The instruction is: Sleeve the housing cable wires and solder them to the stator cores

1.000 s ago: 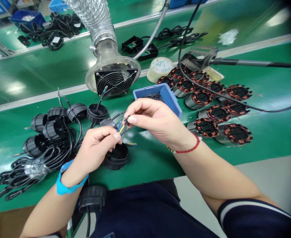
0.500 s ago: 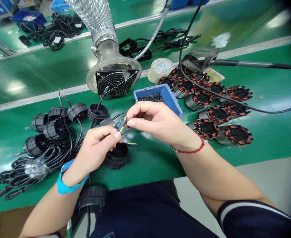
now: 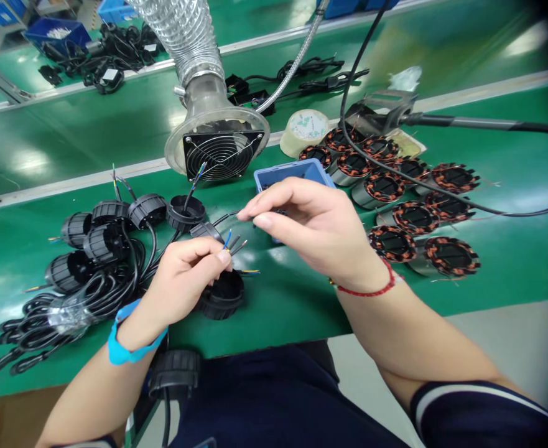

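Wires pinched in left grip, tips slanting up-right, right grip closure unclear

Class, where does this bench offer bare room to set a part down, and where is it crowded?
One bare patch of green bench lies between the black cap by the left hand and the right forearm. Another lies to the right of the copper-wound cores. It is crowded at left, with black caps and bundled cables.
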`<action>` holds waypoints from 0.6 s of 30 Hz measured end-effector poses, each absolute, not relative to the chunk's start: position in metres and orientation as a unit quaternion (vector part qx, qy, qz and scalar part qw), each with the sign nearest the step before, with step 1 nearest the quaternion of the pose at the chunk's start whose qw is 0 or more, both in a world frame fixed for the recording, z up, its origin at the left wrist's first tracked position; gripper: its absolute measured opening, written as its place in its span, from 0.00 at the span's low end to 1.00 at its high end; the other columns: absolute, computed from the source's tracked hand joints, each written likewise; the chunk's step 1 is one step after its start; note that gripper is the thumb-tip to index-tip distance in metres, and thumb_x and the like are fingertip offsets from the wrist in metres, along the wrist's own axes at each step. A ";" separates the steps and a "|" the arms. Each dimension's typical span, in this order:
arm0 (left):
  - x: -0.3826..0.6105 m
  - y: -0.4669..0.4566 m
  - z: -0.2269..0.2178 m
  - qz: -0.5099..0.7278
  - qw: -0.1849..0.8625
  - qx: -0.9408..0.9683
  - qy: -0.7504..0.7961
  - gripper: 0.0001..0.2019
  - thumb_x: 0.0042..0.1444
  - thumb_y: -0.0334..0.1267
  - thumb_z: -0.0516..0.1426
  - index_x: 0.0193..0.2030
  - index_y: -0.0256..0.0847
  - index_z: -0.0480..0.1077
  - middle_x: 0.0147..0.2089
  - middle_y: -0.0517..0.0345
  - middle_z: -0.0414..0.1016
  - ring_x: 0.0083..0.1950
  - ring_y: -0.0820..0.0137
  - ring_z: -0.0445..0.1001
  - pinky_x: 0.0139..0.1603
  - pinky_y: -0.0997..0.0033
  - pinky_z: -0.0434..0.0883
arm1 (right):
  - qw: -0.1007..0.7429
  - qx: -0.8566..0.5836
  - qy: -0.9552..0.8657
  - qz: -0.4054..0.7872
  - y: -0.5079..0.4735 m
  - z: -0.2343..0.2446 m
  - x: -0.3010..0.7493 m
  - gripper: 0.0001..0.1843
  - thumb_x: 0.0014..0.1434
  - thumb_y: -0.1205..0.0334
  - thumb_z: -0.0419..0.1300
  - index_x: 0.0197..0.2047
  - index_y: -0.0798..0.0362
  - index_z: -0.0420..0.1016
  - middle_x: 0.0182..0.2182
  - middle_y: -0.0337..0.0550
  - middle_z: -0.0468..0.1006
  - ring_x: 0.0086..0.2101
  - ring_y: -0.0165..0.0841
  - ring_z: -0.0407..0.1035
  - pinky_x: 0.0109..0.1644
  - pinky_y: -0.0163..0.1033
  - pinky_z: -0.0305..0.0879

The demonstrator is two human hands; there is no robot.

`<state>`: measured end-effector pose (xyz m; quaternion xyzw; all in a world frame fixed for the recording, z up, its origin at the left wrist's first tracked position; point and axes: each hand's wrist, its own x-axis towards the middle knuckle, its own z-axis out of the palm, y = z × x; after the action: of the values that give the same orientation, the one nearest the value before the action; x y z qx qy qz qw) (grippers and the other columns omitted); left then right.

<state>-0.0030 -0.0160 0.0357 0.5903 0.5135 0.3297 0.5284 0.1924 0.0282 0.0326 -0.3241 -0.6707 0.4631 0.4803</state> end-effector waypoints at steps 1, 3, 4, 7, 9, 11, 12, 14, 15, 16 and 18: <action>-0.003 -0.016 0.036 0.323 0.526 0.601 0.507 0.11 0.57 0.36 0.57 0.24 0.38 0.73 0.20 0.66 0.66 0.23 0.80 0.62 0.25 0.80 0.60 | 0.482 -0.334 -0.648 0.486 0.029 0.033 0.191 0.01 0.58 0.66 0.63 0.34 0.53 0.76 0.32 0.38 0.79 0.34 0.29 0.74 0.40 0.36 0.71; -0.003 -0.016 0.037 0.314 0.519 0.624 0.493 0.11 0.57 0.34 0.57 0.24 0.38 0.72 0.20 0.67 0.66 0.24 0.80 0.62 0.25 0.80 0.60 | 0.464 -0.331 -0.616 0.543 0.029 0.033 0.190 0.03 0.57 0.64 0.64 0.33 0.54 0.75 0.30 0.38 0.78 0.31 0.29 0.73 0.36 0.35 0.70; -0.002 -0.017 0.037 0.311 0.516 0.632 0.487 0.11 0.57 0.33 0.57 0.24 0.38 0.72 0.21 0.67 0.66 0.24 0.80 0.62 0.26 0.80 0.60 | 0.447 -0.324 -0.610 0.568 0.029 0.033 0.190 0.04 0.57 0.64 0.64 0.33 0.54 0.75 0.29 0.38 0.78 0.31 0.29 0.73 0.35 0.35 0.70; -0.002 -0.017 0.038 0.309 0.513 0.643 0.478 0.11 0.57 0.32 0.56 0.23 0.38 0.72 0.21 0.67 0.68 0.24 0.81 0.62 0.27 0.80 0.60 | 0.400 -0.322 -0.616 0.598 0.029 0.036 0.191 0.04 0.57 0.64 0.63 0.33 0.55 0.76 0.29 0.39 0.78 0.32 0.30 0.74 0.34 0.35 0.69; -0.002 -0.016 0.038 0.308 0.513 0.644 0.476 0.11 0.57 0.32 0.56 0.23 0.38 0.72 0.21 0.67 0.68 0.24 0.81 0.61 0.27 0.80 0.60 | 0.387 -0.329 -0.627 0.591 0.029 0.039 0.193 0.03 0.57 0.65 0.62 0.33 0.55 0.76 0.30 0.39 0.79 0.32 0.29 0.73 0.34 0.35 0.69; -0.002 -0.016 0.037 0.308 0.512 0.645 0.476 0.11 0.57 0.32 0.56 0.24 0.38 0.72 0.21 0.67 0.67 0.24 0.81 0.61 0.26 0.80 0.59 | 0.380 -0.332 -0.641 0.578 0.029 0.040 0.195 0.03 0.58 0.66 0.61 0.33 0.55 0.76 0.30 0.39 0.79 0.31 0.29 0.73 0.35 0.35 0.68; -0.002 -0.016 0.037 0.307 0.513 0.645 0.476 0.11 0.57 0.32 0.56 0.24 0.38 0.72 0.21 0.67 0.68 0.24 0.80 0.61 0.26 0.79 0.59 | 0.376 -0.331 -0.650 0.571 0.029 0.040 0.195 0.03 0.58 0.66 0.61 0.33 0.55 0.76 0.30 0.39 0.79 0.31 0.28 0.73 0.35 0.34 0.68; -0.002 -0.016 0.037 0.305 0.513 0.646 0.476 0.11 0.58 0.32 0.56 0.24 0.38 0.72 0.22 0.67 0.68 0.24 0.80 0.61 0.26 0.79 0.59 | 0.368 -0.325 -0.668 0.559 0.029 0.041 0.196 0.03 0.58 0.66 0.61 0.33 0.55 0.76 0.30 0.38 0.79 0.31 0.27 0.72 0.36 0.33 0.68; -0.002 -0.016 0.037 0.303 0.513 0.646 0.477 0.11 0.58 0.32 0.56 0.24 0.38 0.72 0.22 0.67 0.68 0.25 0.80 0.61 0.27 0.79 0.59 | 0.364 -0.320 -0.677 0.554 0.030 0.040 0.196 0.03 0.58 0.66 0.61 0.33 0.55 0.76 0.30 0.38 0.79 0.31 0.27 0.72 0.35 0.33 0.68; -0.002 -0.016 0.037 0.302 0.513 0.647 0.476 0.12 0.58 0.32 0.56 0.24 0.38 0.71 0.22 0.67 0.67 0.24 0.80 0.61 0.26 0.79 0.59 | 0.361 -0.316 -0.685 0.548 0.030 0.040 0.196 0.03 0.58 0.66 0.61 0.33 0.55 0.77 0.31 0.38 0.79 0.31 0.26 0.71 0.35 0.32 0.68; -0.001 -0.017 0.038 0.297 0.512 0.650 0.477 0.12 0.58 0.33 0.56 0.23 0.37 0.70 0.21 0.67 0.66 0.24 0.80 0.61 0.26 0.79 0.59 | 0.355 -0.310 -0.704 0.532 0.030 0.040 0.198 0.04 0.58 0.66 0.60 0.34 0.55 0.77 0.31 0.37 0.79 0.31 0.26 0.71 0.35 0.32 0.67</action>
<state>-0.0012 -0.0168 0.0380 0.6499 0.4774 0.2966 0.5116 0.1980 0.0301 0.0403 -0.3098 -0.7036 0.5318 0.3552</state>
